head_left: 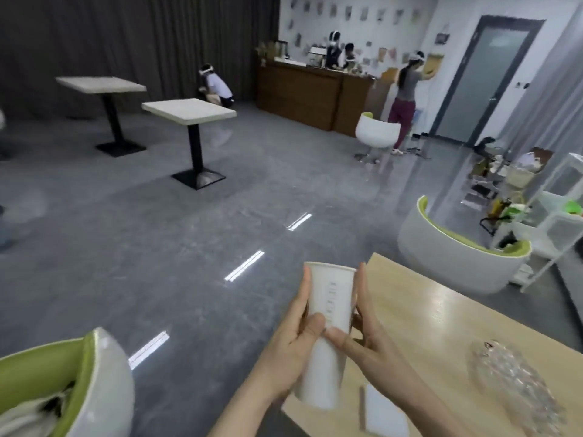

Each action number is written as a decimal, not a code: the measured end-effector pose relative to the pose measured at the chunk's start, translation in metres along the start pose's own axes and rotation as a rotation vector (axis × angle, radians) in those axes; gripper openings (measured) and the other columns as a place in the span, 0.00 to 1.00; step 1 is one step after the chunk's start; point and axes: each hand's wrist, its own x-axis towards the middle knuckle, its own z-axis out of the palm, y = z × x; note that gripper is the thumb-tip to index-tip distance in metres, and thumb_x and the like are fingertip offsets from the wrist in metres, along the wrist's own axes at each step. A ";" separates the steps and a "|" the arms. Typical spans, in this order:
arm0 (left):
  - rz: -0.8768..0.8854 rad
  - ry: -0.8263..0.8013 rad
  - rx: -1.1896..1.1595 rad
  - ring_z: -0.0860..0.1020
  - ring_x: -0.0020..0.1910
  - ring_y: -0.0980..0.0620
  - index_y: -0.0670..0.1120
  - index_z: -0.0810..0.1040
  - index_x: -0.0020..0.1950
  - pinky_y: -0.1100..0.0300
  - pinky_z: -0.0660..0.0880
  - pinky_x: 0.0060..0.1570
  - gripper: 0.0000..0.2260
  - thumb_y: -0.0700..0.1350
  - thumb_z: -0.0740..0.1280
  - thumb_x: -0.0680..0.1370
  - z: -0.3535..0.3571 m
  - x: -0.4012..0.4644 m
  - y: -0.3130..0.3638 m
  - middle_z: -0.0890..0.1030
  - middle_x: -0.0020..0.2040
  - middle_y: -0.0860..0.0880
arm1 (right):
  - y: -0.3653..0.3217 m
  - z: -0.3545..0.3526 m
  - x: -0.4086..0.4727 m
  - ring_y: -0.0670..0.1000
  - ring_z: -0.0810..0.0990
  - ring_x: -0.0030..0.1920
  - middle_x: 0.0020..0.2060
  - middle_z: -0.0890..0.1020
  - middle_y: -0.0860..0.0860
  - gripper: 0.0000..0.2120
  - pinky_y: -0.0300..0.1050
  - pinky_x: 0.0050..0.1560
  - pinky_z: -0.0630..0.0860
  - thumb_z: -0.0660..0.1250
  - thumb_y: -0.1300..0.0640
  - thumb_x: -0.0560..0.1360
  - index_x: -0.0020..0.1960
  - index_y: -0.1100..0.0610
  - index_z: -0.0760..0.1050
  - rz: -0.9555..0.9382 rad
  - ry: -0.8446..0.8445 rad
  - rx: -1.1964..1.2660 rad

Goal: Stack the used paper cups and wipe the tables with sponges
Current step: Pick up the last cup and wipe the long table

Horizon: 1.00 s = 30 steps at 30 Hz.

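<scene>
Both hands, left hand (pixel 301 334) and right hand (pixel 362 334), pinched the tall white paper cup stack (pixel 326 335), its long axis upright above the pale wooden desk (pixel 441 316).

We see a tall stack of white paper cups (pixel 328 335) held up over the near corner of a pale wooden table (pixel 448 313). The stack stands nearly upright, leaning a little, with the open mouth at the top and the closed base at the bottom. The top cup carries a faint line of small print running down its side, too blurred to read. Beside the base of the stack, a flat white sponge (pixel 383 411) lies on the table near its front edge. Farther off, two more tables (pixel 189 111) with pale square tops stand on black pedestals.
</scene>
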 end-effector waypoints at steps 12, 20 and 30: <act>-0.058 0.385 0.054 0.80 0.55 0.56 0.79 0.58 0.65 0.55 0.78 0.54 0.30 0.61 0.69 0.70 -0.183 0.002 0.009 0.79 0.61 0.53 | -0.012 0.135 0.146 0.40 0.73 0.65 0.63 0.72 0.29 0.42 0.43 0.62 0.73 0.71 0.50 0.71 0.68 0.22 0.46 -0.050 -0.329 0.085; -0.035 0.556 0.103 0.75 0.62 0.60 0.79 0.55 0.67 0.52 0.75 0.61 0.33 0.68 0.67 0.67 -0.305 0.023 0.004 0.74 0.66 0.58 | -0.025 0.230 0.254 0.39 0.75 0.63 0.61 0.75 0.30 0.44 0.42 0.61 0.73 0.71 0.53 0.72 0.72 0.29 0.44 -0.028 -0.467 0.132; 0.010 0.832 0.061 0.76 0.60 0.60 0.74 0.61 0.69 0.58 0.75 0.59 0.34 0.66 0.70 0.65 -0.422 0.099 -0.031 0.77 0.63 0.60 | 0.007 0.311 0.404 0.40 0.74 0.64 0.62 0.75 0.32 0.39 0.34 0.55 0.74 0.72 0.55 0.72 0.73 0.35 0.54 -0.020 -0.601 0.202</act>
